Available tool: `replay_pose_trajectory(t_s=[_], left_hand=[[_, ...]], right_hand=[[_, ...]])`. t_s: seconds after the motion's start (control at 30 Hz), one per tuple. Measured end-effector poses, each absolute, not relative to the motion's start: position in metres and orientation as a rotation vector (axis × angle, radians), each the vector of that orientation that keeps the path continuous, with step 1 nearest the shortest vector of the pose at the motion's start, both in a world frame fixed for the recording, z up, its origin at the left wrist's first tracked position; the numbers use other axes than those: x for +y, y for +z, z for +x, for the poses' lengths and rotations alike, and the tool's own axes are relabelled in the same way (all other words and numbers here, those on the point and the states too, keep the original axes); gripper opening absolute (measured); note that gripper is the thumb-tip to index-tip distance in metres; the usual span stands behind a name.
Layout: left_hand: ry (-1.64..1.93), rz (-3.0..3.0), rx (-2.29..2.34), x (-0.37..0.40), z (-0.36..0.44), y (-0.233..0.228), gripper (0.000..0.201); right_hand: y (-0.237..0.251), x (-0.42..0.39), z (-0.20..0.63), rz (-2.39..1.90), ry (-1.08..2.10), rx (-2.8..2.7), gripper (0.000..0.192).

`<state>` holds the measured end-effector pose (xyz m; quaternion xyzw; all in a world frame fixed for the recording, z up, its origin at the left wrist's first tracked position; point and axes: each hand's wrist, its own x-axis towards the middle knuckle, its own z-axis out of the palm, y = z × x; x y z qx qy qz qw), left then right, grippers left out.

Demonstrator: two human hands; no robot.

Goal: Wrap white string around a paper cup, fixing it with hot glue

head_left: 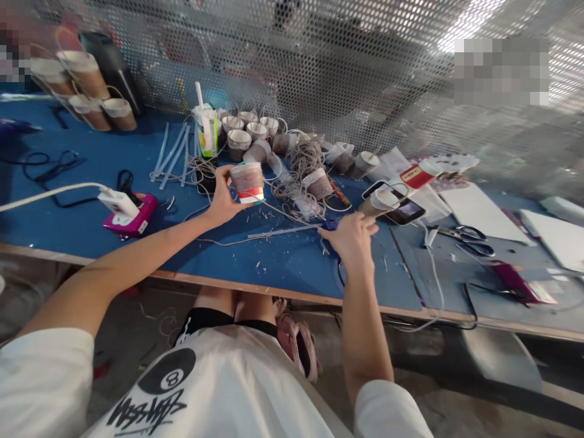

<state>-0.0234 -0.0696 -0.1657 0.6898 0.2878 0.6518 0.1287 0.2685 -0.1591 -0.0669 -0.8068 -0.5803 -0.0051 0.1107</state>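
At far left, stacked cups (86, 85) are lying tilted against a black container (112, 64) at the back of the blue surface (274, 261); a black cord (45, 167) is lying in front of them; a white charger (117, 202) is resting on a pink box (132, 220), with a white cable (45, 194) running off the left edge.

The left hand (223, 198) is holding a cup (247, 181) wound with string, raised just above the surface; its fingers are wrapping the cup's side, thumb at the near rim; the cup is standing roughly upright, its red-and-white band at the bottom.

Behind the cup, a drink carton (207, 128) with a straw is standing upright; white sticks (176, 152) are lying just left of it; more cups (249, 131) are clustered to its right, beside a tangle of string (305, 161).

The right hand (353, 237) is resting on the surface, fingers curling down over a blue tool (329, 225); a thin rod (278, 232) is extending leftward from it; whether the fingers are gripping the tool firmly cannot be told.

Right of that hand, a phone (404, 210) is lying near scissors (469, 237); white sheets (483, 213) are lying further right.
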Motion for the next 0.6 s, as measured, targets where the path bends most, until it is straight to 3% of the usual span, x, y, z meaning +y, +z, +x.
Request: replay_pose_trajectory(t_s=[0.07, 0.17, 0.33, 0.53, 0.6], left_hand=[[1.841, 2.036, 0.825, -0.067, -0.023, -0.167, 0.093], [1.777, 2.046, 0.837, -0.067, -0.022, -0.168, 0.095], [1.766, 2.003, 0.881, -0.068, -0.022, -0.171, 0.095], [1.768, 1.968, 0.93, -0.068, -0.022, -0.168, 0.101], [1.758, 1.968, 0.96, -0.068, -0.023, -0.166, 0.103]], right_hand=[[-0.067, -0.161, 0.285, -2.559, 0.056, -1.723, 0.091], [-0.069, -0.16, 0.293, -2.631, 0.1, -1.856, 0.071], [-0.065, -0.168, 0.292, -2.615, 0.04, -1.965, 0.055], [-0.056, -0.183, 0.315, -2.071, -0.256, -1.888, 0.04], [-0.053, -0.181, 0.316, -1.828, -0.219, -1.784, 0.036]])
